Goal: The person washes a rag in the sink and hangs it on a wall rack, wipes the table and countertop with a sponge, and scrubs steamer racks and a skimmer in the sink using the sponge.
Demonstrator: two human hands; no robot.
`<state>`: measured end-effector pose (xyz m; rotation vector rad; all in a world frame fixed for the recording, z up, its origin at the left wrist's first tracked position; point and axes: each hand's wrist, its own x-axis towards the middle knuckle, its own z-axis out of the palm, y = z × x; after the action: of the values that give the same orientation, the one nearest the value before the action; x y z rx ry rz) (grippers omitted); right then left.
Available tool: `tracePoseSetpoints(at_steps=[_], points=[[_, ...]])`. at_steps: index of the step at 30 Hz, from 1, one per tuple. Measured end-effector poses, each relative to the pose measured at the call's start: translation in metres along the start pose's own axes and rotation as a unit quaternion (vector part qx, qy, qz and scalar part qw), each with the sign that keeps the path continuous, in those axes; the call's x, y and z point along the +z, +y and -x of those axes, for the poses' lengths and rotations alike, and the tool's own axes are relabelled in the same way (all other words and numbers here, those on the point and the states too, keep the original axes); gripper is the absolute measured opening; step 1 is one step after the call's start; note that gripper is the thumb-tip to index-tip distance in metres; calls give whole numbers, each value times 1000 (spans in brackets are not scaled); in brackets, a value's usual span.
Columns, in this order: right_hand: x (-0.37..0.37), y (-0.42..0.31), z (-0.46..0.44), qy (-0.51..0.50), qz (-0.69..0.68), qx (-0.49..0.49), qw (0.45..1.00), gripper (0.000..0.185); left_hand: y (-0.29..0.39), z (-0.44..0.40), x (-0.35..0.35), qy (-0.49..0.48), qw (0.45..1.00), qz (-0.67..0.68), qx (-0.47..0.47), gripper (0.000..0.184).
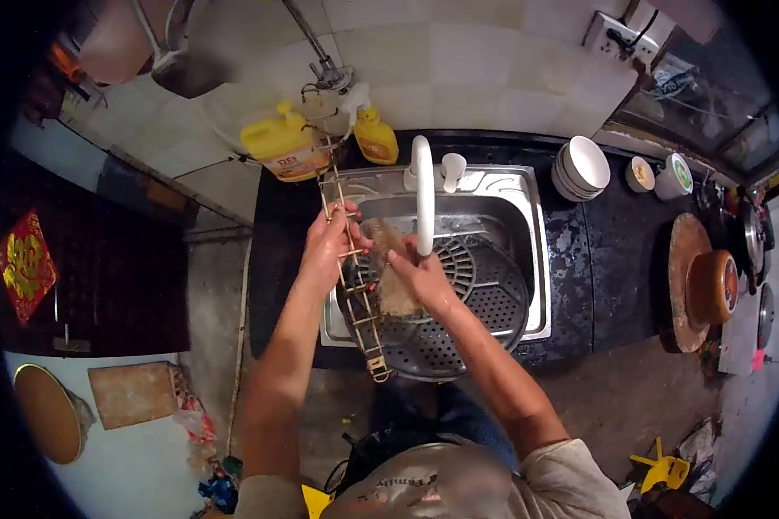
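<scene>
My left hand (325, 249) is closed around a long, narrow wire rack (361, 298) with ladder-like crossbars. The rack slants from near the wall down past the front edge of the sink. My right hand (422, 281) grips a beige-brown, fibrous scrubbing pad (399, 297), close beside the rack; whether the pad touches the wire I cannot tell. Both hands are over the steel sink (538, 259). Below them, a round dark perforated steamer tray (485, 304) lies across the basin and overhangs its front edge. The white faucet (424, 195) arches above, near my right hand.
Behind the sink stand a yellow jug (277, 143) and a yellow spray bottle (375, 138). Stacked white bowls (583, 166) and small tubs (673, 177) sit to the right on the black counter (567, 285). A round wooden board (685, 285) lies farther right.
</scene>
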<state>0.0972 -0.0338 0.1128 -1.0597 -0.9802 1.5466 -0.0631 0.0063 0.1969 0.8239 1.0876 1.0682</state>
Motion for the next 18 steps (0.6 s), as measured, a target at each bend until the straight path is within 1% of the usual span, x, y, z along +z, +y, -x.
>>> tracePoseSetpoints(at_steps=[1,2,3,4,5,6,8,10,12,13,14,15,16,17,18], points=[[3,-12,5,-30,-6,-14,999,51,-3,-3,5,16,1000,13,16,26],[5,-29,7,-53,44,33,997,63,-8,-7,9,32,999,25,33,26],[4,-30,5,-81,72,40,993,65,-12,-10,14,47,997,38,49,27],[2,-28,3,-109,100,47,988,68,-15,-9,25,83,994,32,60,26],[0,-25,1,-137,128,55,981,70,-21,-9,28,82,995,29,58,26],[-4,-14,1,-149,101,9,984,63,-30,-10,27,81,995,27,56,25],[-17,6,2,-130,122,40,983,55,-40,-8,34,91,995,22,38,26],[-28,7,17,-100,115,12,988,42,-49,-2,42,87,996,11,26,26],[-45,13,34,-67,151,25,986,39,-63,5,48,76,997,12,27,23],[-56,17,41,-51,170,31,984,38,-71,4,51,73,996,42,30,21],[-70,24,38,-50,218,-27,974,39,-78,4,55,70,994,73,33,20],[-85,30,40,-28,161,15,986,39,-84,4,59,67,992,104,36,19],[-88,13,43,-5,103,57,993,40,-79,10,69,71,991,110,35,15],[-94,1,42,19,44,99,994,40,-84,8,68,67,988,136,19,14],[-109,11,31,3,65,62,996,41,-91,3,66,63,985,161,3,14]])
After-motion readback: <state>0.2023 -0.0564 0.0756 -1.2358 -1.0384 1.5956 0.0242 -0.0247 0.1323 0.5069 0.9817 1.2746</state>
